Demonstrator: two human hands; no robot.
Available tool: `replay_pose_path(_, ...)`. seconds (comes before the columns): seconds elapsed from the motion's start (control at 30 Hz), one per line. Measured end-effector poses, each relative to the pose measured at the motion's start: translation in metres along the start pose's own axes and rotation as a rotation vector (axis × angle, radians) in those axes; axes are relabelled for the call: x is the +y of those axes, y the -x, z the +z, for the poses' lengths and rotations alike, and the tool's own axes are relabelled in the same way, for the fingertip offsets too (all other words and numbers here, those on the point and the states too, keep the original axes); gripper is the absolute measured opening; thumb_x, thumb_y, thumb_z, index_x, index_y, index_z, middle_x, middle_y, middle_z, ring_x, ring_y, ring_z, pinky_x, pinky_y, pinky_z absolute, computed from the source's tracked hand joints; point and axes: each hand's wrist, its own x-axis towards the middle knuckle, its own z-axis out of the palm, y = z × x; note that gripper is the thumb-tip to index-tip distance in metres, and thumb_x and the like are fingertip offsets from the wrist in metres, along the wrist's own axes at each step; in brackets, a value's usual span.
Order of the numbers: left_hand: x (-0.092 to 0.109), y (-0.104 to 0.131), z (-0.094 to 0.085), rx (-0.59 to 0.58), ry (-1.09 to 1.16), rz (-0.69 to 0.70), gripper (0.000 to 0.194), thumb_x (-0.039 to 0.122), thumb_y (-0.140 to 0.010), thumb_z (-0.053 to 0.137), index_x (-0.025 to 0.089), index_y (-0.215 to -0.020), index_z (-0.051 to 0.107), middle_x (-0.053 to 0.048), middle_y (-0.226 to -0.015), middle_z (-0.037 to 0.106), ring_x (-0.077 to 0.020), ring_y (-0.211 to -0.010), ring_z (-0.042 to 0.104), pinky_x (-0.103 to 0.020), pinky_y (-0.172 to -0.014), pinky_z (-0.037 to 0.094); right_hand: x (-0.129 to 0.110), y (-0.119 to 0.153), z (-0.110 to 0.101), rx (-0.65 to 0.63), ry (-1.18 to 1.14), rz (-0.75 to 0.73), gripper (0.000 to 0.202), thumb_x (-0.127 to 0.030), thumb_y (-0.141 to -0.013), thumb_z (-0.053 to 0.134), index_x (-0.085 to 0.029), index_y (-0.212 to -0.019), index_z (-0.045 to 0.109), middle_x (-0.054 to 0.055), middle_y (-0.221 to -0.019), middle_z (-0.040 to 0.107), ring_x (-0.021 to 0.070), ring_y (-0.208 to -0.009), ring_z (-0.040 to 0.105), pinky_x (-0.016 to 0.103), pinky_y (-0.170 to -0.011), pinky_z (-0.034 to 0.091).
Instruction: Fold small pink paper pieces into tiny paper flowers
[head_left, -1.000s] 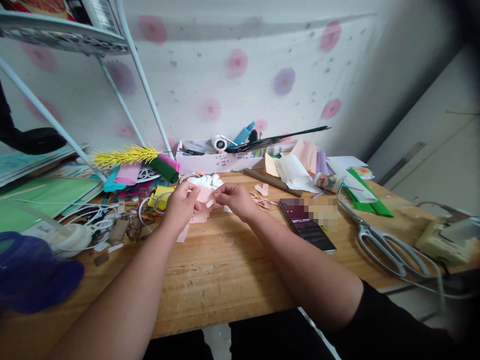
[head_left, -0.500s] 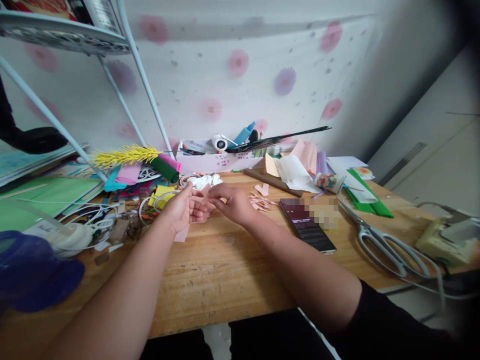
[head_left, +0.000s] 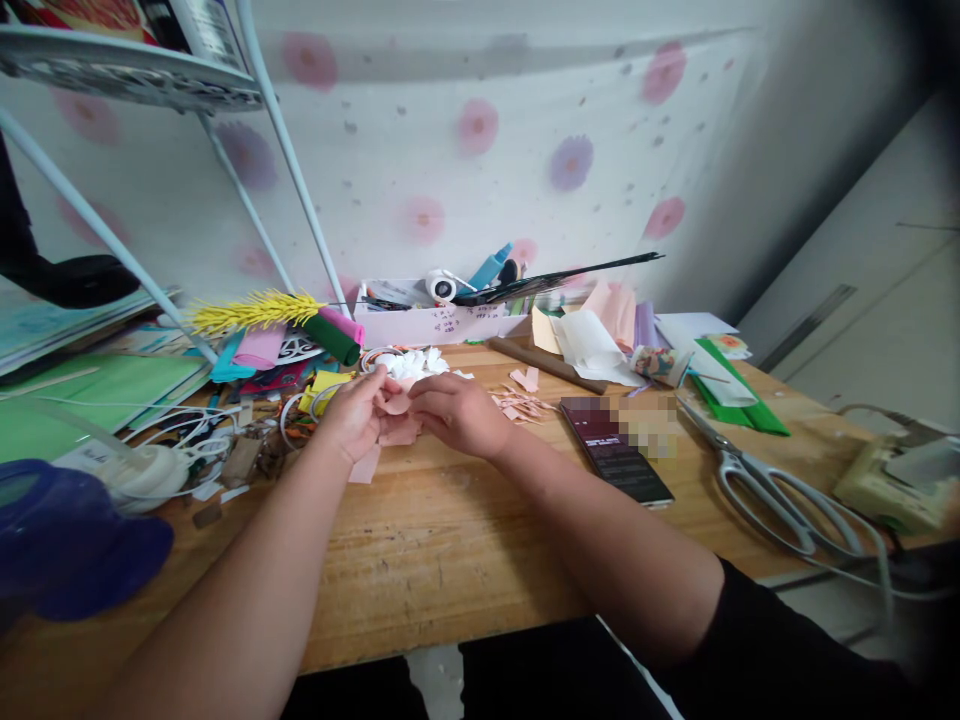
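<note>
A small piece of pink crepe-like paper (head_left: pixel 395 404) is held up between my hands over the table. My left hand (head_left: pixel 354 420) pinches its left side between thumb and fingers. From the right, my right hand (head_left: pixel 461 412) has its fingers closed at the paper's right edge; its fingertips are partly hidden. Below them, more flat pink paper pieces (head_left: pixel 365 466) lie on the wood. A small heap of thin twisted pink strips (head_left: pixel 523 405) sits just right of my right hand. Behind my hands are white paper bits (head_left: pixel 412 362).
Right of the strips lies a phone (head_left: pixel 619 455), then large grey-handled scissors (head_left: pixel 772 490). A tool box (head_left: pixel 442 325) stands against the wall. Cables, scraps and a blue container (head_left: pixel 71 545) crowd the left. A yellow fuzzy stem (head_left: pixel 255 312) lies near the white rack (head_left: pixel 296 190).
My right hand has turned and lowered slightly, its fingers now more curled over. The paper between my hands looks more bent and rounded. The arms have barely moved.
</note>
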Motion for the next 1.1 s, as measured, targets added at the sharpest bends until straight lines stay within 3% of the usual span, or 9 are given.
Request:
replay_pose_path(0.13, -0.003, 0.003, 0.005, 0.066, -0.159, 0.223, 0.027, 0.026, -0.056, 0.069, 0.015, -0.071, 0.05, 0.003, -0.058, 0.056, -0.0088, -0.05, 0.052, -0.019, -0.047, 0.04, 0.004, -0.001, -0.001, 0.151, -0.211, 0.193, 0.01, -0.02, -0.075, 0.051, -0.018, -0.079, 0.06, 0.006, -0.091, 0.056, 0.0151, -0.086, 0.052, 0.027, -0.076, 0.041)
replay_pose_path(0.23, -0.004, 0.005, 0.008, 0.079, -0.238, 0.336, 0.033, 0.025, -0.058, 0.068, 0.018, -0.085, 0.05, 0.003, -0.064, 0.058, -0.0089, -0.051, 0.053, -0.019, -0.049, 0.04, 0.011, -0.002, -0.001, 0.299, -0.323, 0.401, 0.008, -0.022, -0.073, 0.054, -0.017, -0.074, 0.06, 0.004, -0.077, 0.057, 0.0143, -0.077, 0.052, 0.028, -0.072, 0.041)
replay_pose_path(0.3, -0.006, 0.005, 0.011, 0.051, -0.268, 0.327, 0.036, 0.026, -0.059, 0.066, 0.019, -0.09, 0.05, 0.002, -0.067, 0.059, -0.0094, -0.052, 0.054, -0.019, -0.049, 0.04, 0.017, -0.002, -0.001, 0.35, -0.409, 0.518, 0.009, -0.024, -0.071, 0.056, -0.017, -0.073, 0.061, 0.004, -0.076, 0.058, 0.0135, -0.074, 0.053, 0.028, -0.071, 0.041)
replay_pose_path(0.4, -0.011, 0.004, 0.014, 0.012, -0.287, 0.26, 0.03, 0.028, -0.059, 0.066, 0.016, -0.083, 0.053, -0.001, -0.068, 0.061, -0.0114, -0.054, 0.056, -0.021, -0.051, 0.042, 0.022, 0.0, 0.002, 0.358, -0.582, 0.621, 0.013, -0.026, -0.069, 0.058, -0.016, -0.077, 0.062, 0.004, -0.08, 0.059, 0.013, -0.074, 0.054, 0.028, -0.07, 0.042)
replay_pose_path(0.6, -0.014, 0.005, 0.016, -0.012, -0.3, 0.181, 0.027, 0.029, -0.06, 0.065, 0.015, -0.081, 0.055, -0.001, -0.065, 0.061, -0.0117, -0.05, 0.055, -0.022, -0.046, 0.041, 0.015, -0.002, 0.003, 0.275, -0.708, 0.635, 0.016, -0.025, -0.066, 0.06, -0.014, -0.077, 0.06, 0.001, -0.072, 0.057, 0.0108, -0.066, 0.051, 0.025, -0.064, 0.041)
replay_pose_path(0.93, -0.017, 0.003, 0.016, -0.007, -0.41, 0.187, 0.018, 0.03, -0.062, 0.061, 0.016, -0.072, 0.058, 0.0, -0.063, 0.06, -0.0123, -0.056, 0.054, -0.021, -0.049, 0.04, 0.008, -0.004, 0.0, 0.231, -0.562, 0.563, 0.009, -0.023, -0.068, 0.058, -0.014, -0.069, 0.058, 0.0, -0.068, 0.053, 0.0093, -0.063, 0.047, 0.022, -0.06, 0.038)
replay_pose_path(1.1, -0.019, 0.005, 0.016, -0.064, -0.345, 0.114, 0.018, 0.031, -0.064, 0.057, 0.017, -0.076, 0.059, 0.001, -0.064, 0.059, -0.0109, -0.051, 0.052, -0.02, -0.045, 0.038, 0.009, -0.003, 0.004, 0.179, -0.434, 0.518, 0.006, -0.02, -0.065, 0.061, -0.015, -0.067, 0.058, 0.0, -0.068, 0.052, 0.0094, -0.064, 0.046, 0.022, -0.06, 0.038)
